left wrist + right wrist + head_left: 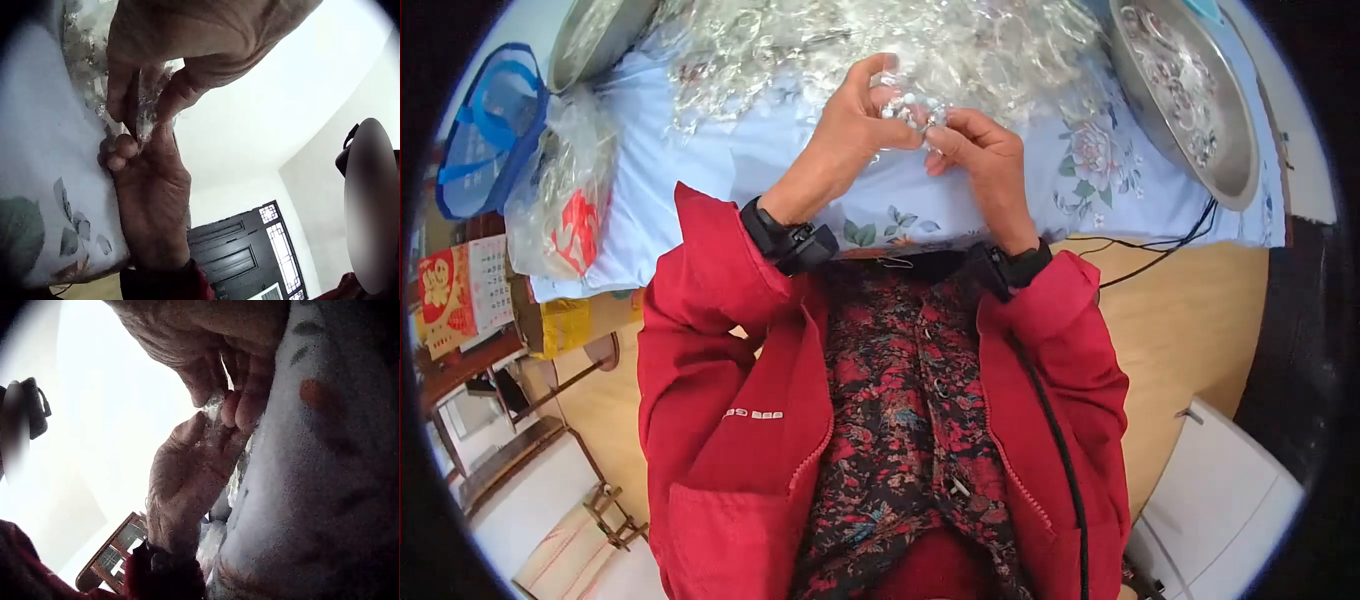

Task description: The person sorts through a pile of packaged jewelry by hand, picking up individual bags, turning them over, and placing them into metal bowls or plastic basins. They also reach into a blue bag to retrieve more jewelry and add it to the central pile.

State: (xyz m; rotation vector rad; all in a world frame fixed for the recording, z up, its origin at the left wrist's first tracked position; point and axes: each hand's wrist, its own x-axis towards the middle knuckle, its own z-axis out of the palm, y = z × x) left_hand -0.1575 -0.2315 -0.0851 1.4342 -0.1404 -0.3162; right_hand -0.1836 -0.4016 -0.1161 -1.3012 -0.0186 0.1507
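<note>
Both hands meet above the front of a cloth-covered table in the head view. The left hand [850, 135] holds a small bundle of clear, shiny pieces [917, 112] between thumb and curled fingers. The right hand [990, 165] pinches the bundle's right side with thumb and fingers. In the left wrist view the clear bundle [147, 106] lies between the fingers of both hands. The right wrist view shows a whitish, clear bit [214, 407] at the fingertips; the fingers hide most of it.
A wide heap of clear, glossy pieces [800, 60] covers the table's back. A metal basin [1235, 150] with similar pieces stands at the right, another basin [585, 45] at the back left. A plastic bag [550, 220] and blue basket [460, 165] are at the left.
</note>
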